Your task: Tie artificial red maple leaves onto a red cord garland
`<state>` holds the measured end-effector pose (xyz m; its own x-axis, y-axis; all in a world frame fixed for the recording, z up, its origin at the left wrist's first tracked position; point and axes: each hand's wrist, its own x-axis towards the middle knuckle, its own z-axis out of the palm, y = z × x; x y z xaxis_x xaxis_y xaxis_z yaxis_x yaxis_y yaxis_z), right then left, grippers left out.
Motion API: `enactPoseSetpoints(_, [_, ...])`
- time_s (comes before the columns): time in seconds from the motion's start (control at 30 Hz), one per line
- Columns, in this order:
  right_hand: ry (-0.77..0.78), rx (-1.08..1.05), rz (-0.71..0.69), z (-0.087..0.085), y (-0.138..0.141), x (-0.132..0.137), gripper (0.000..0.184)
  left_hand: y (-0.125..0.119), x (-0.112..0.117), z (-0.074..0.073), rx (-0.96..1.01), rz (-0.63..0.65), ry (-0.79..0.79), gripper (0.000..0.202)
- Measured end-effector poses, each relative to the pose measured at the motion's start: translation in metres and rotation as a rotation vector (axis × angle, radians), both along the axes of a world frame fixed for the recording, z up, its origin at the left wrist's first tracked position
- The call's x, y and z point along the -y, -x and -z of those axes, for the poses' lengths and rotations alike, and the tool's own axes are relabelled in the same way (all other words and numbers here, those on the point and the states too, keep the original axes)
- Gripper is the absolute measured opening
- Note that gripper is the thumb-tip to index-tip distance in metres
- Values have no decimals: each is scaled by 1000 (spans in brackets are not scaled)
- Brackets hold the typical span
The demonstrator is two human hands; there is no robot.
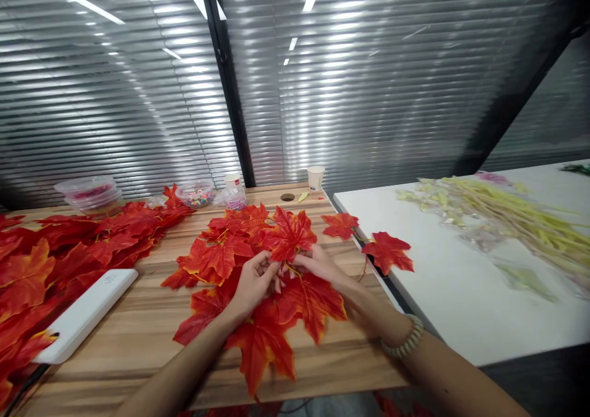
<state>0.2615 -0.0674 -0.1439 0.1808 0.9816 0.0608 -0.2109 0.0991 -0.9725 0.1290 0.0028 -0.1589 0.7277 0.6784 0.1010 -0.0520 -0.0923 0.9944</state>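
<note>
A garland of red artificial maple leaves with yellow-orange edges lies bunched on the wooden table. Both hands meet at its middle. My left hand has thumb and fingers pinched on the thin stem of the garland. From the other side, my right hand closes on the stem just below an upper leaf; its fingertips are partly hidden by leaves. To the right, two leaves of the strand stretch out, one lying across the gap between the tables.
A large heap of red leaves covers the left side, with a white power bank on it. Behind stand plastic tubs, a bowl of beads and a paper cup. Yellow-green stems lie on the white table.
</note>
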Motion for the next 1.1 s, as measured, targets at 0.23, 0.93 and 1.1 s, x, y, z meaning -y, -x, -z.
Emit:
enactPoseSetpoints(0.23, [-4,-4,-15,-1,0,0,17,0,0,0,-3,-8,9,22])
enactPoseSetpoints(0.93, [-11,-15,-15,-1,-1,1,14,0,1,-3,-11,-22,14,23])
enactPoseSetpoints(1.1, [-13,-13,-7,-1,-2,1,15,0,2,-4,-16,-24,8,23])
